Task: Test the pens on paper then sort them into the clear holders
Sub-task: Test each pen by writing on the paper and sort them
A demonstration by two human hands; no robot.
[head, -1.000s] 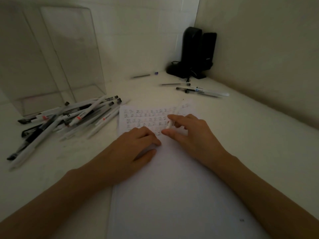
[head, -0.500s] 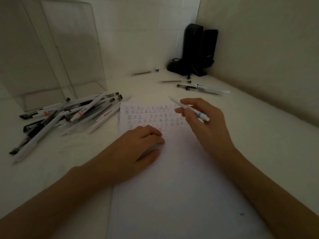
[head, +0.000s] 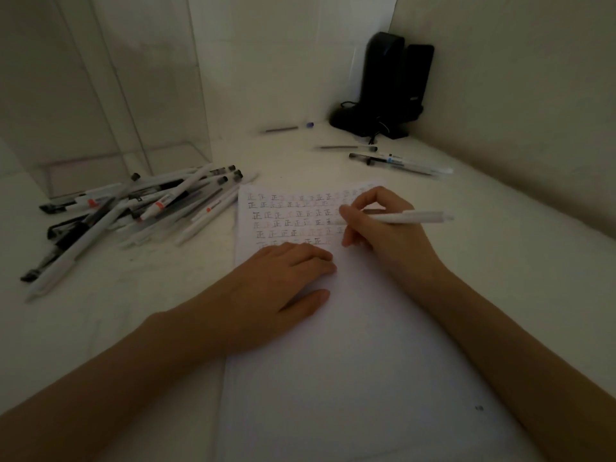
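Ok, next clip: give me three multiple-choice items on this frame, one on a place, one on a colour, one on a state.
1. Where is the pile of pens relative to the paper?
A. to its left
B. to its right
C. on top of it

2. What colour is the pen in the right hand?
A. red
B. white
C. black

3. What is the left hand doing?
A. gripping a pen
B. lifting a holder
C. resting flat on the paper

Answers:
1 A, the pile lies off the paper's left edge.
2 B, its barrel is plain white.
3 C, it lies palm down on the paper and holds nothing.
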